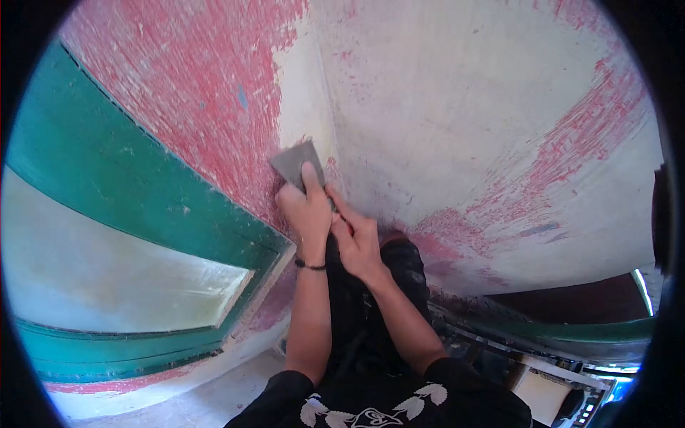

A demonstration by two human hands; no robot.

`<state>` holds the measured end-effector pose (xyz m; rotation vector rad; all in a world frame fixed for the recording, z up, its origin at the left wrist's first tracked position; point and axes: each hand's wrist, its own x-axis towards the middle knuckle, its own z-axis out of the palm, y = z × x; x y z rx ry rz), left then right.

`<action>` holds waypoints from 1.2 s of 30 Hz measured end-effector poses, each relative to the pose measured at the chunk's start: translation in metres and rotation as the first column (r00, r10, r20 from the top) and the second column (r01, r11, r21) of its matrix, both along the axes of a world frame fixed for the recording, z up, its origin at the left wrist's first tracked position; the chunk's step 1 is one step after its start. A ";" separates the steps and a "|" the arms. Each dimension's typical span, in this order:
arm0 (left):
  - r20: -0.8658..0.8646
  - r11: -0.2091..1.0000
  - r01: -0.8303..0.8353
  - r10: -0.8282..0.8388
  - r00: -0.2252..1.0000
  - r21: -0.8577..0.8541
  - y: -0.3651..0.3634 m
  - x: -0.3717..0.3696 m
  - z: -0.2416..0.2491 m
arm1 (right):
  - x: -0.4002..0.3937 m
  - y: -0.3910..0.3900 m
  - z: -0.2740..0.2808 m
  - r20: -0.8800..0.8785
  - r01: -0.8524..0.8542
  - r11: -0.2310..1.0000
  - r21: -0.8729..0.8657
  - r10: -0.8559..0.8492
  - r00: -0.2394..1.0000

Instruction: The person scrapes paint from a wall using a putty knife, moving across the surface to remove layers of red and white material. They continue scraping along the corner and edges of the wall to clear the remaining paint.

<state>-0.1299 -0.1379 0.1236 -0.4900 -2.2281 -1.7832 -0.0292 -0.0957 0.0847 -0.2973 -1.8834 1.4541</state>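
A putty knife (290, 161) with a wide grey metal blade lies against the wall near the inner corner, its edge on the border between red paint (235, 128) and a bare pale strip (298, 89). My left hand (307, 210) is closed around it, with the thumb laid along the blade. Just below and to the right, my right hand (357, 239) grips the handle end (333, 207). Most of the handle is hidden by my fingers.
A green window frame (143, 185) with a pale pane (121, 264) stands at my left. On the right, the whitish wall (457, 128) carries streaks of red paint (549, 171). Below it, at lower right, is a cluttered dark area with a pale box-like object (542, 392).
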 end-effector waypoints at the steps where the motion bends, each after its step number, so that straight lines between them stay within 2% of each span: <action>1: -0.001 1.000 -0.002 0.002 1.000 0.007 -0.004 0.001 -0.002 | 0.002 -0.003 0.000 -0.012 -0.005 1.000 0.014 0.005 1.000; 5: -0.069 1.000 -0.004 0.006 0.998 0.026 0.003 -0.008 -0.002 | -0.003 0.001 0.005 0.077 -0.032 1.000 0.000 0.032 0.996; 7: -0.118 0.998 0.024 -0.030 0.992 -0.059 0.022 -0.027 0.007 | -0.033 0.020 -0.002 -0.157 0.063 0.995 0.074 -0.051 0.986; 8: -0.134 0.994 0.035 -0.049 0.990 -0.104 0.030 -0.033 0.013 | -0.037 0.026 -0.003 -0.159 0.068 0.996 0.055 -0.059 0.985; 9: -0.113 0.996 0.061 -0.068 0.991 -0.059 0.036 -0.030 0.021 | -0.040 0.031 0.000 -0.162 0.074 0.997 0.037 -0.067 0.984; 11: -0.093 0.993 0.111 -0.107 0.990 0.043 0.049 -0.026 0.045 | -0.028 0.042 0.034 0.027 0.016 0.996 -0.088 -0.014 1.000; 12: -0.144 0.994 0.101 -0.096 0.985 0.028 0.046 -0.025 0.040 | -0.025 0.043 0.032 0.001 0.006 0.998 -0.059 -0.006 1.000; 15: -0.130 0.999 -0.012 0.017 0.991 0.033 0.029 -0.014 0.011 | -0.010 0.025 0.017 0.018 -0.018 1.000 0.016 0.017 1.000; 16: -0.072 0.998 -0.009 0.013 0.997 0.055 0.018 -0.008 0.004 | -0.003 0.019 0.014 0.057 -0.032 0.999 0.042 0.029 0.998; 20: 0.118 0.990 0.052 -0.068 0.991 0.127 -0.014 0.010 -0.007 | -0.001 -0.005 -0.005 -0.098 -0.078 0.996 0.036 0.081 0.992; 23: 0.124 0.997 0.043 -0.050 0.991 0.057 -0.017 0.007 -0.005 | 0.007 -0.001 0.009 0.117 -0.121 0.993 0.006 0.120 0.986; 26: -0.039 0.993 -0.005 0.010 0.999 0.121 0.004 -0.005 -0.003 | -0.001 0.010 0.009 0.150 -0.107 0.994 -0.015 0.108 0.983; 28: -0.041 0.995 0.054 -0.051 0.998 0.084 0.014 -0.010 0.018 | -0.015 0.017 0.007 0.037 -0.064 0.996 -0.057 0.067 0.997; 30: -0.085 0.989 0.114 -0.106 0.991 0.091 0.029 -0.021 0.033 | -0.024 0.029 0.021 -0.005 -0.054 0.993 -0.106 0.054 0.999; 33: -0.039 0.980 0.194 -0.193 0.981 0.032 0.028 -0.021 0.041 | -0.019 0.034 0.037 0.011 -0.052 0.989 -0.136 0.054 0.998; 36: -0.061 0.998 0.032 -0.029 0.998 0.047 0.017 -0.012 0.008 | -0.006 0.021 0.026 0.053 -0.073 0.996 -0.051 0.076 0.996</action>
